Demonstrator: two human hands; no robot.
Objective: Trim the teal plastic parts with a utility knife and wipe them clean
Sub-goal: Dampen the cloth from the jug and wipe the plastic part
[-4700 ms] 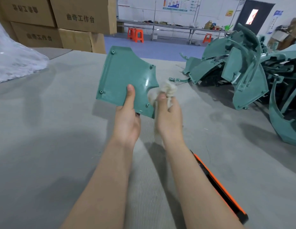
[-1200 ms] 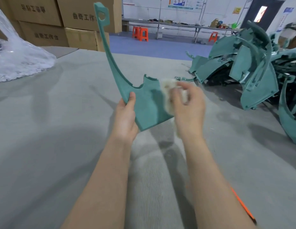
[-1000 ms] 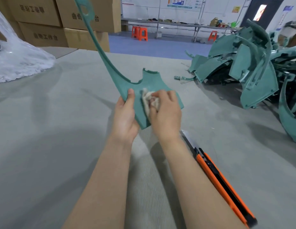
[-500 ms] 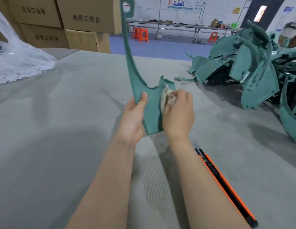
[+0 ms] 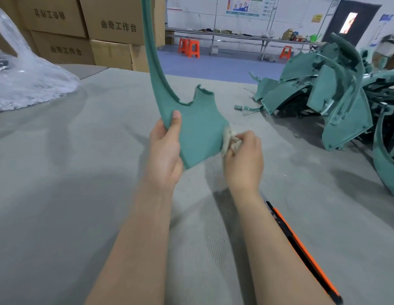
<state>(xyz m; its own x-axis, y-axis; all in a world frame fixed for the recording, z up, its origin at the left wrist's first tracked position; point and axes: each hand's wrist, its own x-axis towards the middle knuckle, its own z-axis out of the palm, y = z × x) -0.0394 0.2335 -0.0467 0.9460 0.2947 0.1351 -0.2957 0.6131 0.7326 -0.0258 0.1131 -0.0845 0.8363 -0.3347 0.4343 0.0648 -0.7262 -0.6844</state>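
Left hand (image 5: pixel 165 150): I grip the teal part (image 5: pixel 200 133) at the lower left edge of its broad section. My thumb lies flat on the near face. My other fingers are curled behind the part and are hidden by it.

Right hand (image 5: pixel 244 164): My fingers are curled round a wadded off-white cloth (image 5: pixel 230 139). I press the cloth against the right edge of the part.

Teal part: Held above the table (image 5: pixel 59 172), between my two hands and clear of the surface. The broad section points down. A long narrow arm curves up from its left side and runs out of the top of the view. The top edge of the broad section looks rough and notched.

Utility knife (image 5: pixel 301 247): Orange and black. It lies flat on the table just beside my right forearm, which partly hides it. I cannot tell whether the blade is out.

Table: Covered in grey felt-like material.

Pile of teal parts (image 5: pixel 323 95): Stacked on the table at the far right, well apart from my hands. Small teal scraps (image 5: pixel 238 107) lie near its left side.

Plastic bag (image 5: pixel 26 84): Clear and crumpled, at the far left of the table.

Cardboard boxes (image 5: pixel 81 29): Stacked behind the table at the upper left, with printed characters on the sides.

Background: Orange stools (image 5: pixel 189 48) stand on a blue floor by a long bench (image 5: pixel 235 36) along the far wall.
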